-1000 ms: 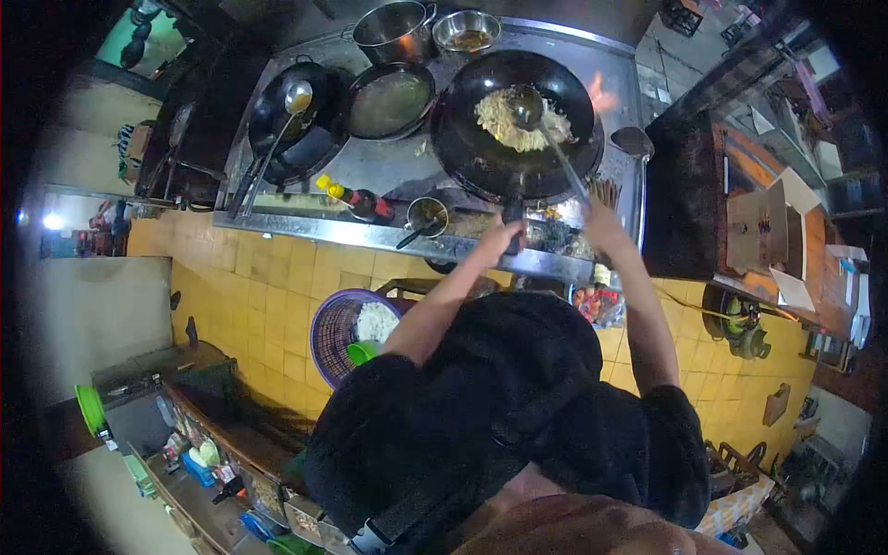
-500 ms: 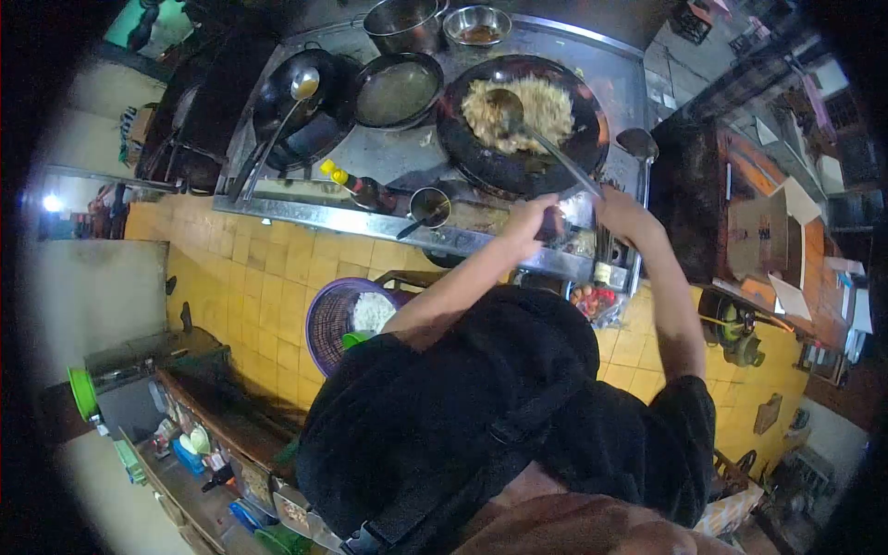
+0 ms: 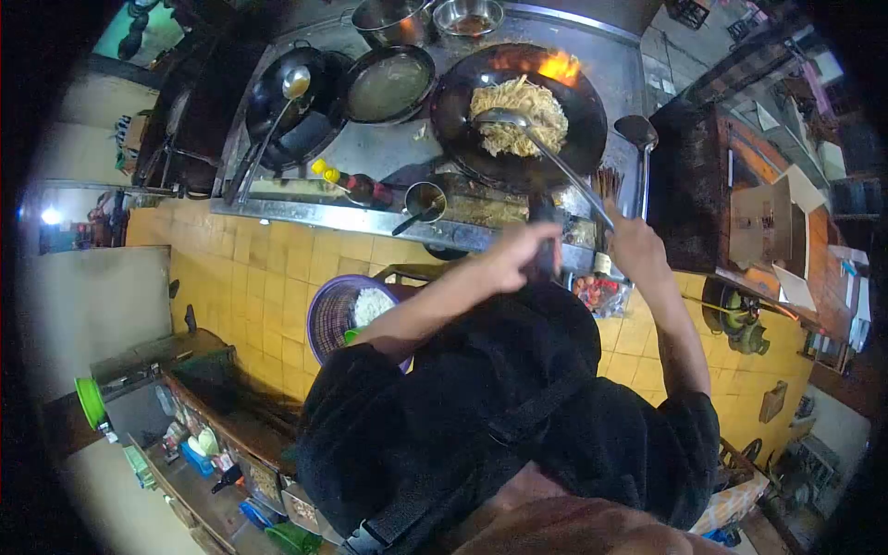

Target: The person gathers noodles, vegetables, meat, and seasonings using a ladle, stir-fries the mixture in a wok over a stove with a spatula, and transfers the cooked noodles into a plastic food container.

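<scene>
My right hand (image 3: pixel 638 248) is closed round the handle of a long metal ladle (image 3: pixel 569 173). The ladle's bowl rests on pale noodle-like food (image 3: pixel 520 97) in a large black wok (image 3: pixel 453 120), and a flame (image 3: pixel 559 67) burns at the wok's far edge. My left hand (image 3: pixel 523 257), blurred, is closed on the wok's dark handle (image 3: pixel 543 236) near my body.
Left of the wok are a pan of liquid (image 3: pixel 390 85), another wok with a ladle (image 3: pixel 296 83), a yellow-capped bottle (image 3: pixel 368 191) and a small pot (image 3: pixel 425 202). A spatula (image 3: pixel 635 131) lies right. Below stands a purple basket (image 3: pixel 326 319).
Both hands have moved down toward my body. The food has gathered into a mound, the ladle's bowl has turned over, and a flame has appeared at the wok's far edge.
</scene>
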Available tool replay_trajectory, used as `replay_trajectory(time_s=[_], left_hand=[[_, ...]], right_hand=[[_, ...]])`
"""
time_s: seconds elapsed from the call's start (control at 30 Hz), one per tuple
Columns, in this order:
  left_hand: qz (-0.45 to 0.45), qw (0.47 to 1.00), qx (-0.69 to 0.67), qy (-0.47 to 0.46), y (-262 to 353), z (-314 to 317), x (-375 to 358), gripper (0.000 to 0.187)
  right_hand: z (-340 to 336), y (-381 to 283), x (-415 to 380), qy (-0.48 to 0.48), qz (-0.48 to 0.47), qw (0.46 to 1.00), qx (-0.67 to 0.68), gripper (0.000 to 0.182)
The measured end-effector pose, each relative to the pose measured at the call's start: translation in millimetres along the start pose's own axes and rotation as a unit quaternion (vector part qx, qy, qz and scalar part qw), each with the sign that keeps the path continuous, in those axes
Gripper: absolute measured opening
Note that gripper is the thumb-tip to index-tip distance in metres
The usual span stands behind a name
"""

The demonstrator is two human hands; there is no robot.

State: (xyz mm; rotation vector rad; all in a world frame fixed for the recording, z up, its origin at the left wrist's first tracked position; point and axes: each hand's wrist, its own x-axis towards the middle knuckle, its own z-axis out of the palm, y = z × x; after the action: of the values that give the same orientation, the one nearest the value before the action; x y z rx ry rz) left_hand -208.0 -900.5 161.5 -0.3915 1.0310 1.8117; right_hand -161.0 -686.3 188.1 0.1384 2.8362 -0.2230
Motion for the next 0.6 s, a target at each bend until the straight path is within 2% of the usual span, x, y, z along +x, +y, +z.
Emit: replay_trajectory(time_s=[0.07,0.1,0.13,0.17,0.2,0.23,0.27,0.3,0.33,0.37,0.4,0.43,0.47,0.5,0.57,0.6], left_hand=[[-0.001,0.999,-0.03,-0.017,19.1,-43.3,43.0,0.016],[0.082,0.996,0.013,0.014,14.6,-64.5,66.2,0.016],[0.055,0.997,-0.008,0.053,-1.9,-69.0,75.5,0.016],[0.031,0.995,-0.03,0.09,-16.1,-65.0,78.3,0.016],[0.058,0.997,-0.005,0.05,-25.2,-55.1,56.7,0.016],[0.042,0.999,-0.006,-0.007,-25.3,-37.6,24.3,0.015],[0.016,1.0,0.005,0.004,-20.9,-19.6,-1.9,0.016],[-0.005,1.0,0.017,0.014,-13.1,-9.5,-13.2,0.016],[-0.02,1.0,0.006,0.019,-11.2,-20.2,1.1,0.016],[-0.039,0.999,-0.007,0.026,-16.2,-39.8,22.7,0.015],[0.052,0.998,0.024,-0.015,-21.0,-60.2,45.7,0.016],[0.088,0.995,0.023,-0.044,-35.2,-90.8,85.0,0.015],[0.138,0.989,0.043,-0.026,-37.2,-105.6,109.9,0.016],[0.186,0.98,0.063,-0.008,-39.1,-113.7,123.3,0.016],[0.187,0.977,0.101,0.017,-35.6,-116.6,131.8,0.016],[0.191,0.971,0.136,0.044,-28.0,-116.5,139.2,0.017]], right_hand=[[20.5,9.3,4.1,0.001,0.002,1.0,0.006,0.058],[32.8,20.3,12.3,0.013,0.003,1.0,0.007,0.059],[50.5,36.1,20.0,0.059,-0.015,0.998,-0.019,0.061],[47.3,43.6,24.0,0.061,-0.014,0.998,-0.021,0.061],[37.3,50.9,32.4,0.071,-0.013,0.997,-0.013,0.059],[28.5,57.1,36.7,0.076,-0.012,0.997,-0.004,0.057],[15.0,62.2,37.4,0.084,-0.006,0.992,0.092,0.048],[8.0,65.2,45.1,0.087,-0.008,0.992,0.091,0.048],[2.4,67.5,53.6,0.004,0.062,0.97,0.234,0.044],[0.9,68.1,58.0,-0.086,0.133,0.916,0.368,0.041],[-0.1,43.9,68.8,-0.11,0.135,0.936,0.307,0.037],[62.1,50.2,105.2,-0.024,0.035,0.968,0.246,0.036],[125.6,54.5,133.7,0.064,-0.065,0.979,0.182,0.037],[121.1,21.8,133.1,-0.014,-0.055,0.99,0.129,0.036],[150.3,41.2,158.2,-0.002,-0.09,0.99,0.108,0.041],[133.8,74.1,169.4,-0.096,-0.042,0.979,0.177,0.036]])
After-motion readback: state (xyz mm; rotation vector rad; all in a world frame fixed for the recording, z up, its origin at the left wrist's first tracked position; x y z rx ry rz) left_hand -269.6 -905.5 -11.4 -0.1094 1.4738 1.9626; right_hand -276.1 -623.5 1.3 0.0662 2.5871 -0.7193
